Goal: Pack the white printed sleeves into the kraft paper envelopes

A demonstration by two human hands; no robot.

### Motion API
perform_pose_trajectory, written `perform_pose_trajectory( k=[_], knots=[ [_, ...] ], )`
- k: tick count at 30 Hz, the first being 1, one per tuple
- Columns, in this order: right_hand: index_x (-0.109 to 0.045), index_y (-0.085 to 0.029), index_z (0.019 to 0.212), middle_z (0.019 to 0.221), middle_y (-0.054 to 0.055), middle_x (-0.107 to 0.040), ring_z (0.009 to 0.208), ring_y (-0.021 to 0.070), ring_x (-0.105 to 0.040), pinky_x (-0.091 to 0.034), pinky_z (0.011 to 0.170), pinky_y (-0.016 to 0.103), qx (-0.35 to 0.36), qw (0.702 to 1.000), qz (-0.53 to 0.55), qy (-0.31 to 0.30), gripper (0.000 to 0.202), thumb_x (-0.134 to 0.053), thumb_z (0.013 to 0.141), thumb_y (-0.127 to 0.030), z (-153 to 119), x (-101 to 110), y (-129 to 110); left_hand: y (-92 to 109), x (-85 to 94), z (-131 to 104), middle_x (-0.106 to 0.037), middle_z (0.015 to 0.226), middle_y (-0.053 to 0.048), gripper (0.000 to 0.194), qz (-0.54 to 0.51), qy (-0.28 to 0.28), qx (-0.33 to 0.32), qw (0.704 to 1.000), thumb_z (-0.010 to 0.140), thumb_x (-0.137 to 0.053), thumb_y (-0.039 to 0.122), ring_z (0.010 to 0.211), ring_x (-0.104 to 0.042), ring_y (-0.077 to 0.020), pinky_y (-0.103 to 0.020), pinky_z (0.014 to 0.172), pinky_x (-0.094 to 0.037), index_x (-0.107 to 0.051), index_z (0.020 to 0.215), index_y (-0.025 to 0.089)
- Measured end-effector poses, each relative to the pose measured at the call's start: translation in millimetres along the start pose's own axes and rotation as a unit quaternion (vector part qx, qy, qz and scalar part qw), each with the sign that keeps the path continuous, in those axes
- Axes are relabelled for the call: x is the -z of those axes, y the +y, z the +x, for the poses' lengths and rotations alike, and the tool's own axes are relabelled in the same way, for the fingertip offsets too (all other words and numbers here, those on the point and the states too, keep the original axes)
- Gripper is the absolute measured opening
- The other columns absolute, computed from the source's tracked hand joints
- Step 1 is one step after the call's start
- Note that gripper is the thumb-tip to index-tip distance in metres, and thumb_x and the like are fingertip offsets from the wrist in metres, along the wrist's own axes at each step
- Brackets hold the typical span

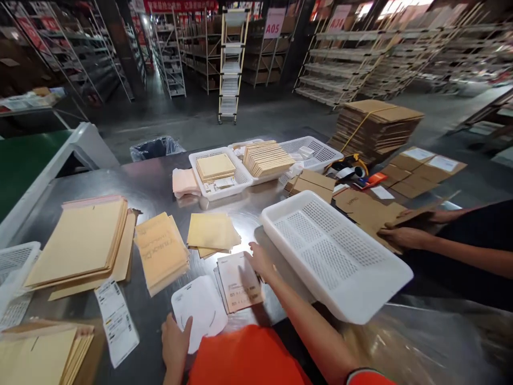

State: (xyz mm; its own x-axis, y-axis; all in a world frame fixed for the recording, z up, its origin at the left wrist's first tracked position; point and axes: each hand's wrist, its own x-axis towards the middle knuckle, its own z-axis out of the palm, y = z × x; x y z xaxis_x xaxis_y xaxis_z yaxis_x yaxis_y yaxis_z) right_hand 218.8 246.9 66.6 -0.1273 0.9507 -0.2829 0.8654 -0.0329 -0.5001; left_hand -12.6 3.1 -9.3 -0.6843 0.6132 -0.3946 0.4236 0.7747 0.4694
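My left hand rests at the lower left edge of a white sheet with rounded corners, its thumb and fingers apart. My right hand reaches over the upper right corner of a small stack of white and brown printed envelopes. Its fingers are spread and touch the stack's edge. Just beyond lies a pile of yellow padded envelopes. Left of that is a stack of printed kraft envelopes. A strip of printed labels lies further left on the metal table.
A white perforated basket stands to my right. Beyond it, a co-worker's hands hold flat cardboard. Large envelopes are stacked left. Filled baskets and a tape dispenser stand at the back, near bundled cardboard.
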Motion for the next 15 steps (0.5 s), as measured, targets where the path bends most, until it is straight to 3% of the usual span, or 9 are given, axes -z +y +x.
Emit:
perform_pose_trajectory(
  k=[3, 6, 8, 12, 14, 15],
  knots=[
    [-0.057, -0.010, 0.114, 0.111, 0.018, -0.063, 0.101, 0.0272, -0.061, -0.044, 0.078, 0.032, -0.033, 0.998, -0.046, -0.025, 0.041, -0.065, 0.081, -0.032, -33.3, -32.6, 20.2, 4.3, -7.4, -8.9, -0.052, 0.121, -0.032, 0.074, 0.065, -0.002, 0.034, 0.997, 0.078, -0.051, 0.054, 0.116, -0.054, -0.0439, -0.051, 0.092, -0.046, -0.040, 0.127, 0.000],
    [-0.055, -0.009, 0.114, 0.116, 0.021, -0.059, 0.108, 0.0331, -0.058, -0.046, 0.080, 0.035, -0.068, 0.995, -0.071, -0.018, 0.059, -0.078, 0.067, -0.036, -53.9, -59.7, 31.2, 6.3, -6.3, -8.9, -0.052, 0.121, -0.026, 0.060, 0.044, -0.011, 0.064, 0.997, 0.078, -0.055, 0.049, 0.112, -0.056, -0.0400, -0.048, 0.088, -0.049, -0.045, 0.121, 0.009],
    [-0.054, -0.010, 0.114, 0.116, 0.020, -0.057, 0.108, 0.0339, -0.057, -0.047, 0.078, 0.036, -0.091, 0.993, -0.071, -0.004, 0.060, -0.078, 0.066, -0.037, -57.4, -69.7, 36.4, 4.1, -3.1, -4.9, -0.054, 0.118, -0.025, 0.052, 0.012, 0.002, 0.068, 0.998, 0.076, -0.059, 0.044, 0.117, -0.054, -0.0407, -0.048, 0.089, -0.049, -0.048, 0.114, 0.010],
    [-0.056, -0.015, 0.099, 0.106, 0.015, -0.060, 0.092, 0.0272, -0.062, -0.044, 0.071, 0.033, -0.104, 0.994, -0.037, 0.023, 0.026, -0.065, 0.078, -0.028, -51.6, -68.8, 47.7, -2.8, 8.8, 1.9, -0.062, 0.101, -0.019, 0.035, -0.028, 0.012, 0.047, 0.998, 0.072, -0.062, 0.039, 0.113, -0.057, -0.0397, -0.046, 0.090, -0.050, -0.053, 0.094, 0.013],
    [-0.055, -0.018, 0.087, 0.098, 0.012, -0.061, 0.089, 0.0240, -0.061, -0.043, 0.071, 0.032, -0.089, 0.995, -0.005, 0.040, 0.005, -0.053, 0.083, -0.021, -49.7, -59.9, 52.6, -2.4, 17.6, 1.5, -0.067, 0.094, -0.014, 0.027, -0.150, -0.015, 0.061, 0.987, 0.073, -0.062, 0.037, 0.099, -0.065, -0.0345, -0.046, 0.087, -0.053, -0.054, 0.090, 0.016],
    [-0.053, -0.019, 0.081, 0.092, 0.010, -0.061, 0.087, 0.0228, -0.060, -0.042, 0.071, 0.032, -0.078, 0.996, 0.014, 0.047, 0.007, -0.047, 0.085, -0.020, -50.0, -54.1, 54.1, -0.7, 22.3, 0.4, -0.069, 0.092, -0.012, 0.025, -0.253, -0.035, 0.081, 0.963, 0.074, -0.062, 0.034, 0.095, -0.068, -0.0323, -0.046, 0.087, -0.054, -0.055, 0.091, 0.017]
  ],
)
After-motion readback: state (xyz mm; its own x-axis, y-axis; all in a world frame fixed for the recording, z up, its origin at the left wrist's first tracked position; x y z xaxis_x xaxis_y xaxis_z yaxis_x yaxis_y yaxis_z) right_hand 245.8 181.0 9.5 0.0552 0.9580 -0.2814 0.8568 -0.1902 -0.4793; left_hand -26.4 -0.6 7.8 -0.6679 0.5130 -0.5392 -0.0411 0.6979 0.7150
